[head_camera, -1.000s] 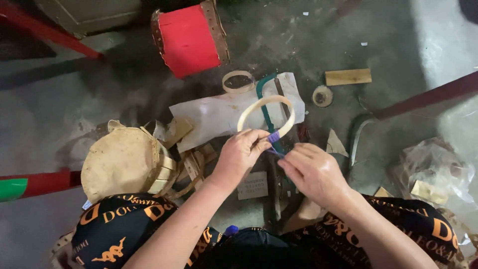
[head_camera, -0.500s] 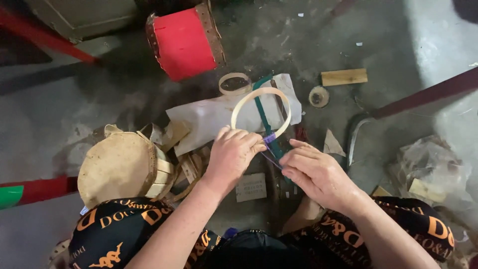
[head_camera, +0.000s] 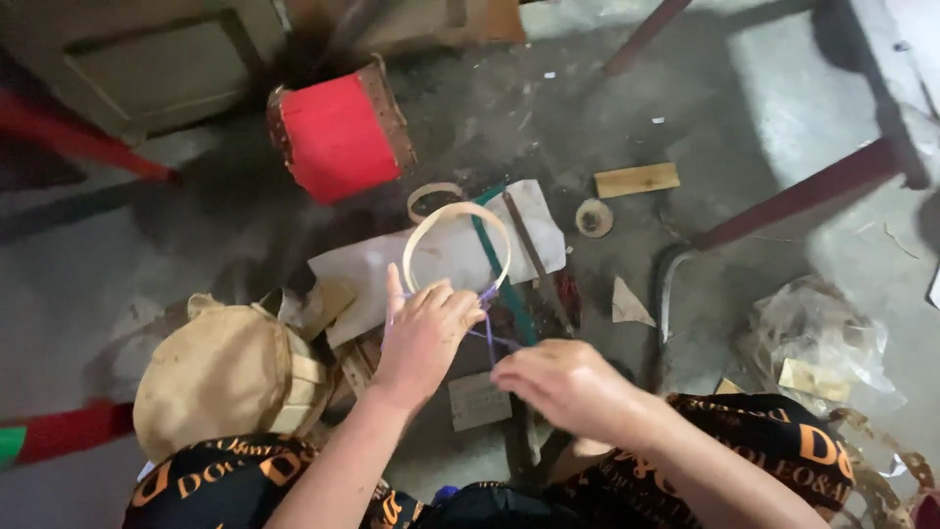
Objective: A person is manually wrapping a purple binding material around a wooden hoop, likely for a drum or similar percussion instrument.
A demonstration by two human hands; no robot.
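Note:
My left hand [head_camera: 427,333] grips the lower edge of a pale bamboo hoop [head_camera: 456,247], held upright over a white sheet [head_camera: 431,260] on the floor. A thin purple string [head_camera: 489,331] runs from the hoop's lower right edge down to my right hand [head_camera: 560,380], which pinches it with closed fingers. The two hands are a short way apart, with the string stretched between them.
A red drum-shaped box [head_camera: 338,132] lies behind the sheet. A second small hoop [head_camera: 431,194], a tape roll [head_camera: 593,217] and a wood block [head_camera: 636,179] lie on the grey floor. A tan woven hat-like object [head_camera: 217,377] sits at left, crumpled plastic [head_camera: 818,343] at right.
My right hand has drawn back toward me and away from the hoop, pulling the purple string out longer. My left hand keeps its hold on the hoop.

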